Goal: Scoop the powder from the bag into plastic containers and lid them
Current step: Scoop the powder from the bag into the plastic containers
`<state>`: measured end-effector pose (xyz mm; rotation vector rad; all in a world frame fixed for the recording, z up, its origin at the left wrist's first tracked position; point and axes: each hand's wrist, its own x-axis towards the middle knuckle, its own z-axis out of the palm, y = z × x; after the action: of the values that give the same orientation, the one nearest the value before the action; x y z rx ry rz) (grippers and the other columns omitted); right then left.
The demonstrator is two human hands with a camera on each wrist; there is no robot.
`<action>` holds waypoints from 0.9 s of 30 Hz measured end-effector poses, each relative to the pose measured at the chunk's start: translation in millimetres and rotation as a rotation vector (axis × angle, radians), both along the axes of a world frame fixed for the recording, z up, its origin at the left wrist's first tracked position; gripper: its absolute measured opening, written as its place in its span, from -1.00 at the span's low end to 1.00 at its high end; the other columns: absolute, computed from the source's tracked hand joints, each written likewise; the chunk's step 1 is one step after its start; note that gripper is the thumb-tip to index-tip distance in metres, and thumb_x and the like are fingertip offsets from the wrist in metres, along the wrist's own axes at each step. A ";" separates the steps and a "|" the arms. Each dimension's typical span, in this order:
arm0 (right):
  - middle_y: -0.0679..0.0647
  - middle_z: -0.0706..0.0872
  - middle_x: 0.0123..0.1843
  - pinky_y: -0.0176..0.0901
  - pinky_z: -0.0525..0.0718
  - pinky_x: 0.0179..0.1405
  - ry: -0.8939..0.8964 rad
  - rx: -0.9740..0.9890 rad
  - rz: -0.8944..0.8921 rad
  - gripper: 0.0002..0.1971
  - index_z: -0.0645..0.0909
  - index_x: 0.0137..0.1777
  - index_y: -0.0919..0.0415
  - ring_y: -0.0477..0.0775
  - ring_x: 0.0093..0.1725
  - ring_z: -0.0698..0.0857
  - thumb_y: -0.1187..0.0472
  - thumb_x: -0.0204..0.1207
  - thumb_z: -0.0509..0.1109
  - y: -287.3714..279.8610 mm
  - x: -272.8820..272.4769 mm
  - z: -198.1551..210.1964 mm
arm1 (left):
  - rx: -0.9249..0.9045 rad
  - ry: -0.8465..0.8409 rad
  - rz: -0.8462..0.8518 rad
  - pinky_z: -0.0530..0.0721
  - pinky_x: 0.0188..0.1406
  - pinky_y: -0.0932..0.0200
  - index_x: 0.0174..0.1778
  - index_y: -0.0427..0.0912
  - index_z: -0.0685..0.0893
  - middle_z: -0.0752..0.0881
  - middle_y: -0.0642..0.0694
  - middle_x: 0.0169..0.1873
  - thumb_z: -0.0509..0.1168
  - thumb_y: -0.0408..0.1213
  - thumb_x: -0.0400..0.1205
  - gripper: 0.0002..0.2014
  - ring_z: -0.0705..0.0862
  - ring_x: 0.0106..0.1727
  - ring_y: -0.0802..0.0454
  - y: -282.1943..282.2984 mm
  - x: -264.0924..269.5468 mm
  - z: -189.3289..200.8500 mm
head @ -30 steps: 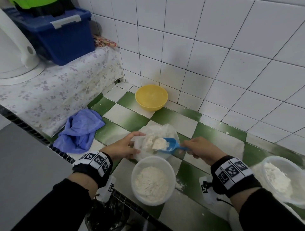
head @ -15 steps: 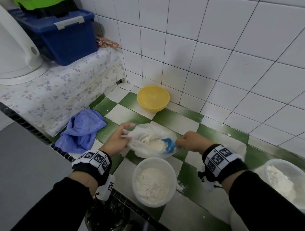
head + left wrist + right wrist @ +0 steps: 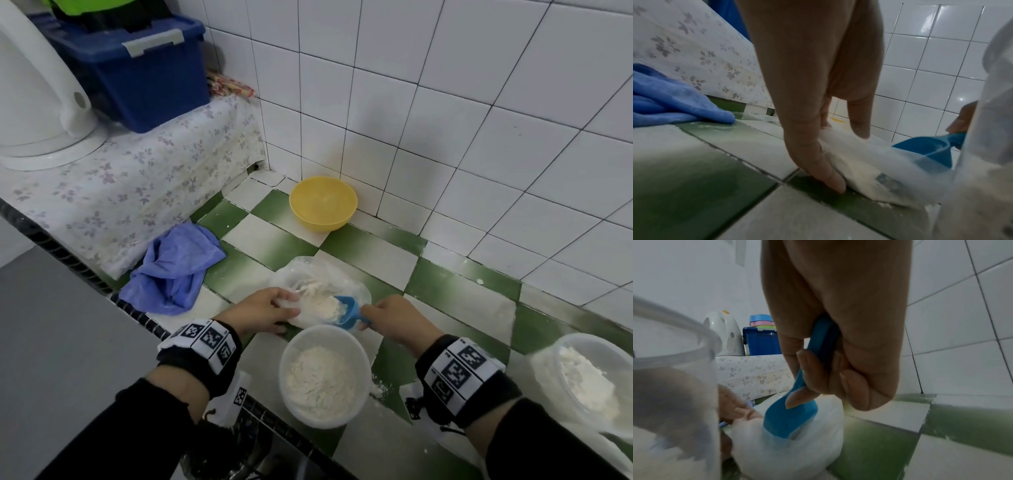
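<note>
A clear plastic bag (image 3: 323, 279) of white powder (image 3: 320, 303) lies on the green and white tiled counter (image 3: 263, 240). My left hand (image 3: 263, 308) pinches the bag's near edge (image 3: 840, 146) between thumb and fingers. My right hand (image 3: 394, 317) grips the handle of a blue scoop (image 3: 347, 310), whose bowl (image 3: 789, 420) is pushed inside the bag's mouth into the powder. A round clear plastic container (image 3: 323, 375), partly filled with powder, stands just in front of the bag. A second container (image 3: 596, 380) holding powder sits at the right edge.
A yellow bowl (image 3: 323, 202) stands in the wall corner behind the bag. A crumpled blue cloth (image 3: 173, 270) lies left. Beyond it a flowered cloth covers a raised surface (image 3: 130, 192) carrying a blue storage box (image 3: 137, 78) and a white appliance (image 3: 37, 99). Spilled powder (image 3: 378, 389) dusts the tiles.
The scoop, held loaded above the bag a second ago, has gone down into the bag's mouth. My left hand shifted its hold on the bag's edge.
</note>
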<state>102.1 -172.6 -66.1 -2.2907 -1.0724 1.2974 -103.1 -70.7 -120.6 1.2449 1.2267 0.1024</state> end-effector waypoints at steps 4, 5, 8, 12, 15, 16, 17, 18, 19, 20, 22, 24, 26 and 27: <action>-0.04 0.47 -0.52 -0.36 0.34 -0.54 -0.083 0.033 0.069 -0.73 0.68 -0.27 0.29 -0.11 -0.55 0.35 0.17 0.57 0.28 11.1 8.7 6.2 | 0.017 0.000 0.138 0.78 -0.18 0.20 0.07 -0.19 0.66 0.61 -0.21 0.05 0.42 -0.35 0.59 -0.84 0.69 -0.09 -0.05 1.3 4.5 -13.6; -0.04 0.47 -0.53 -0.36 0.35 -0.54 -0.115 0.040 0.100 -0.72 0.71 -0.22 0.32 -0.11 -0.56 0.36 0.15 0.57 0.27 15.7 10.0 7.5 | 0.031 0.005 0.156 0.78 -0.24 0.24 0.02 -0.19 0.67 0.63 -0.21 0.03 0.42 -0.43 0.57 -0.85 0.70 -0.13 -0.04 1.6 4.9 -14.5; -0.02 0.46 -0.50 -0.33 0.38 -0.50 -0.161 0.005 0.187 -0.73 0.68 -0.23 0.29 -0.09 -0.52 0.38 0.12 0.56 0.29 29.6 14.2 8.8 | 0.099 0.063 0.170 0.69 -0.48 0.35 -0.12 -0.13 0.67 0.64 -0.19 -0.18 0.36 -0.61 0.52 -0.75 0.65 -0.34 0.00 2.9 5.2 -16.1; 0.00 0.51 -0.44 -0.32 0.36 -0.49 -0.092 -0.086 0.203 -0.73 0.68 -0.34 0.21 -0.07 -0.47 0.38 0.10 0.51 0.32 34.3 26.7 4.9 | 0.143 0.054 0.200 0.65 -0.35 0.29 -0.18 -0.08 0.66 0.65 -0.19 -0.18 0.29 -0.70 0.46 -0.65 0.61 -0.26 -0.02 4.6 3.6 -19.3; 0.03 0.49 -0.44 -0.24 0.36 -0.45 -0.009 -0.137 0.180 -0.74 0.66 -0.29 0.21 -0.04 -0.47 0.36 0.05 0.50 0.32 26.2 26.5 -7.9 | 0.096 -0.068 0.220 0.64 -0.13 0.14 -0.13 -0.11 0.63 0.66 -0.30 -0.02 0.24 -0.73 0.49 -0.63 0.61 -0.07 -0.11 5.9 3.3 -22.0; 0.03 0.48 -0.44 -0.24 0.37 -0.45 0.017 -0.143 0.161 -0.75 0.65 -0.30 0.18 -0.04 -0.48 0.36 0.05 0.50 0.32 23.0 23.8 -12.3 | 0.077 -0.104 0.204 0.65 -0.13 0.15 -0.10 -0.11 0.61 0.65 -0.31 0.01 0.23 -0.73 0.51 -0.63 0.61 -0.04 -0.12 6.4 3.8 -22.7; 0.02 0.49 -0.46 -0.25 0.37 -0.46 0.049 -0.134 0.130 -0.76 0.66 -0.30 0.17 -0.05 -0.49 0.38 0.06 0.51 0.32 19.6 20.6 -15.6 | 0.053 -0.137 0.178 0.67 -0.15 0.18 -0.07 -0.12 0.59 0.65 -0.30 0.03 0.23 -0.74 0.53 -0.63 0.62 -0.03 -0.12 6.2 4.3 -22.7; 0.00 0.49 -0.49 -0.27 0.35 -0.48 0.087 -0.123 0.093 -0.75 0.70 -0.28 0.19 -0.06 -0.50 0.37 0.09 0.52 0.31 16.8 17.0 -17.7 | 0.023 -0.165 0.150 0.69 -0.19 0.23 -0.04 -0.12 0.57 0.65 -0.27 0.03 0.22 -0.74 0.55 -0.63 0.63 -0.03 -0.10 5.9 5.0 -23.3; -0.01 0.48 -0.52 -0.28 0.33 -0.50 0.124 -0.115 0.053 -0.73 0.74 -0.25 0.23 -0.06 -0.51 0.34 0.11 0.53 0.30 14.5 13.6 -19.1 | -0.007 -0.186 0.122 0.71 -0.23 0.29 -0.02 -0.13 0.56 0.65 -0.23 0.02 0.20 -0.75 0.55 -0.62 0.64 -0.05 -0.07 5.1 5.6 -23.0; -0.02 0.47 -0.54 -0.28 0.30 -0.50 0.151 -0.113 0.023 -0.72 0.76 -0.22 0.26 -0.06 -0.51 0.31 0.12 0.54 0.29 12.9 10.4 -20.2 | -0.032 -0.202 0.097 0.71 -0.26 0.33 0.01 -0.13 0.55 0.65 -0.20 0.00 0.18 -0.77 0.56 -0.60 0.64 -0.06 -0.04 4.2 6.0 -23.2; -0.01 0.45 -0.53 -0.27 0.29 -0.49 0.180 -0.111 -0.010 -0.70 0.77 -0.17 0.30 -0.05 -0.51 0.28 0.12 0.56 0.28 11.2 5.5 -23.4 | -0.060 -0.220 0.059 0.70 -0.27 0.35 0.05 -0.13 0.54 0.65 -0.18 -0.02 0.14 -0.78 0.57 -0.58 0.65 -0.07 -0.01 3.0 6.1 -22.8; 0.02 0.44 -0.50 -0.27 0.30 -0.48 0.197 -0.103 -0.027 -0.68 0.77 -0.15 0.31 -0.04 -0.50 0.29 0.10 0.56 0.28 10.8 1.8 -26.8 | -0.069 -0.226 0.016 0.69 -0.25 0.34 0.11 -0.10 0.52 0.65 -0.20 0.02 0.14 -0.77 0.58 -0.55 0.66 -0.05 0.00 1.9 5.6 -19.8; 0.02 0.43 -0.50 -0.27 0.31 -0.49 0.223 -0.101 -0.045 -0.67 0.76 -0.17 0.31 -0.04 -0.50 0.29 0.08 0.57 0.29 9.8 0.9 -30.5 | -0.059 -0.234 -0.008 0.69 -0.23 0.35 0.19 -0.09 0.50 0.64 -0.20 0.06 0.12 -0.78 0.58 -0.51 0.65 -0.02 0.00 1.9 5.3 -16.4; 0.01 0.43 -0.51 -0.27 0.31 -0.49 0.243 -0.097 -0.061 -0.67 0.76 -0.16 0.32 -0.05 -0.51 0.29 0.08 0.57 0.29 9.0 1.3 -31.6 | -0.048 -0.235 0.000 0.69 -0.24 0.35 0.22 -0.10 0.50 0.64 -0.20 0.05 0.11 -0.79 0.58 -0.50 0.65 -0.03 0.01 1.9 4.8 -14.3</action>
<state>103.4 -163.6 -97.7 -2.1431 -0.8695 1.5860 -98.3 -68.9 -135.0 1.1563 1.0201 0.2119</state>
